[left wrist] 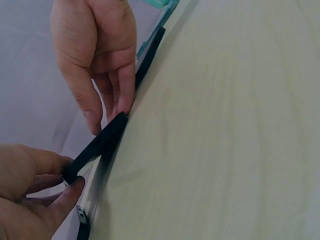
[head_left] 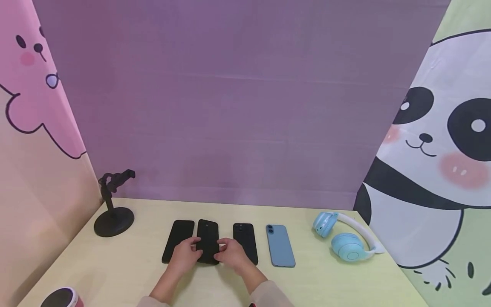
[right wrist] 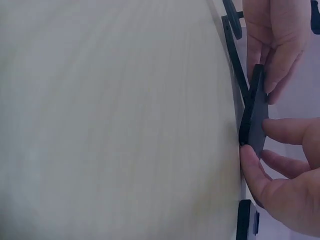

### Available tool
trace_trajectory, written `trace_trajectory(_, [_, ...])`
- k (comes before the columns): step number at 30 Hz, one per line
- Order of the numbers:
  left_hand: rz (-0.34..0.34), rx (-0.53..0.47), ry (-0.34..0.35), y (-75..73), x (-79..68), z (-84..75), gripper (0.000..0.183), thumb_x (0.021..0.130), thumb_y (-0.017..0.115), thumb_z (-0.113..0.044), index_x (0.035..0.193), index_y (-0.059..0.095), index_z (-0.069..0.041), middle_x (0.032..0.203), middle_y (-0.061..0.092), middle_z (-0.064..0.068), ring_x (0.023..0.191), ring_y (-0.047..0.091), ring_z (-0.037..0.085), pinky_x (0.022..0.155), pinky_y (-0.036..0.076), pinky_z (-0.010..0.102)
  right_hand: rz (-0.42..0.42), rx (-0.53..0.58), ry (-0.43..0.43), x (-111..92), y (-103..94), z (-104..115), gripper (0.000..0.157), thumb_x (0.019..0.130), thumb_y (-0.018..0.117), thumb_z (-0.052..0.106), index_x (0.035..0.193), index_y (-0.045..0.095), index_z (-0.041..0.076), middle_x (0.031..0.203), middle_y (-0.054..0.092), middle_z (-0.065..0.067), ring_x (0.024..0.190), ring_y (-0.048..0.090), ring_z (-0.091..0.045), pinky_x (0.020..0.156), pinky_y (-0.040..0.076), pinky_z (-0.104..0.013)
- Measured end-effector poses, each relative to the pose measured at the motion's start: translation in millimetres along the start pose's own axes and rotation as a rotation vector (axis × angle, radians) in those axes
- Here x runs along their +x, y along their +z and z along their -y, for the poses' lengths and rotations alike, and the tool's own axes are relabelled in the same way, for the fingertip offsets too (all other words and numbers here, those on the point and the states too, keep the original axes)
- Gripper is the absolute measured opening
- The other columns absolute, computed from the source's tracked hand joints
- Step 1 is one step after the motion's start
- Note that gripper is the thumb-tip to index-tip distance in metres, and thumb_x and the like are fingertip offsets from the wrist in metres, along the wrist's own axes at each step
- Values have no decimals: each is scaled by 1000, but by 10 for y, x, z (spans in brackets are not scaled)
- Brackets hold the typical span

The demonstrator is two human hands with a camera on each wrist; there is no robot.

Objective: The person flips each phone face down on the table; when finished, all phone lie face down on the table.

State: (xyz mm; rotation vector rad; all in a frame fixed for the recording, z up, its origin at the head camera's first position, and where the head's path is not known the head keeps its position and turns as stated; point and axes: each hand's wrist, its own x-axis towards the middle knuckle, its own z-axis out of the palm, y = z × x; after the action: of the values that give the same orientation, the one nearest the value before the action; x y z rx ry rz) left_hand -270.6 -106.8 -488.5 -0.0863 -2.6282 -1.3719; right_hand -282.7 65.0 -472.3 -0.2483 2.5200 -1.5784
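A black smartphone (head_left: 207, 241) lies between my hands, its camera side up, tilted with its left side raised off the table. My left hand (head_left: 185, 256) pinches its left edge between thumb and fingers. At the opposite edge, my right hand (head_left: 232, 254) holds it with thumb and fingertips, as the right wrist view shows. Left of it lies another black phone (head_left: 179, 238), partly behind the left hand. A dark phone with rear cameras (head_left: 245, 239) lies to the right, partly covered by the right hand. Beyond that is a blue phone (head_left: 281, 246).
A black phone stand (head_left: 114, 219) with a round base stands at the back left. Blue and white headphones (head_left: 350, 247) lie on the right. A round dark-topped object (head_left: 59, 297) sits at the front left. A purple backdrop (head_left: 245, 106) rises behind the pale table (head_left: 314, 285).
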Motion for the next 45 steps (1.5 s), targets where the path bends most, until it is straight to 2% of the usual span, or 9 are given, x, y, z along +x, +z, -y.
trace_trajectory(4, [-1, 22, 9, 28, -4, 4, 34, 81, 71, 2, 113, 65, 9, 86, 62, 7, 81, 56, 20, 71, 48, 38, -13, -59, 11, 3, 6, -4, 41, 80, 73, -6, 119, 62, -5, 90, 59, -10, 75, 60, -21, 70, 52, -38])
trace_trajectory(8, [0, 43, 38, 57, -19, -14, 33, 80, 70, 4, 112, 64, 11, 82, 59, 7, 77, 54, 20, 68, 46, 37, -32, -133, 11, 16, 18, -10, 41, 78, 75, -5, 118, 63, -5, 88, 59, -9, 77, 56, -22, 70, 51, -39])
trace_trajectory(12, [4, 100, 42, 89, -33, -21, 34, 80, 70, 4, 112, 63, 13, 91, 61, 17, 88, 59, 33, 77, 49, 45, -41, -193, 9, 36, 45, -18, 43, 76, 76, -5, 117, 63, -4, 85, 59, -7, 75, 55, -22, 67, 50, -37])
trace_trajectory(15, [-1, 129, 37, 101, -34, -20, 35, 80, 70, 4, 112, 63, 15, 101, 60, 27, 101, 58, 43, 86, 47, 51, -47, -220, 11, 49, 63, -14, 44, 75, 77, -5, 117, 64, -3, 85, 59, -6, 74, 56, -21, 66, 50, -36])
trace_trajectory(17, [-3, 136, 31, 103, -34, -25, 35, 80, 71, 4, 112, 62, 15, 102, 58, 28, 104, 56, 46, 89, 46, 53, -50, -235, 14, 57, 69, -9, 44, 75, 77, -4, 117, 64, -2, 85, 59, -7, 74, 56, -21, 66, 50, -36])
trace_trajectory(31, [14, 146, 4, 141, -39, -24, 40, 80, 71, 3, 115, 61, 16, 103, 58, 29, 104, 56, 46, 89, 46, 53, -56, -249, 36, 16, 75, 10, 44, 76, 77, -3, 118, 63, -3, 88, 60, -9, 77, 57, -24, 70, 51, -39])
trace_trajectory(38, [3, 125, 1, 149, -48, -20, 40, 80, 72, 2, 116, 61, 15, 100, 57, 25, 101, 57, 42, 88, 47, 51, -49, -241, 36, 16, 56, 3, 45, 77, 77, -3, 119, 63, -2, 88, 59, -8, 77, 56, -24, 69, 50, -40])
trace_trajectory(45, [-5, 112, 3, 192, -2, 13, 43, 81, 74, -2, 118, 59, 16, 109, 55, 30, 107, 54, 46, 92, 44, 53, -48, -221, 27, 24, 21, 16, 45, 78, 77, -3, 121, 62, -2, 86, 57, -6, 74, 54, -21, 66, 49, -37])
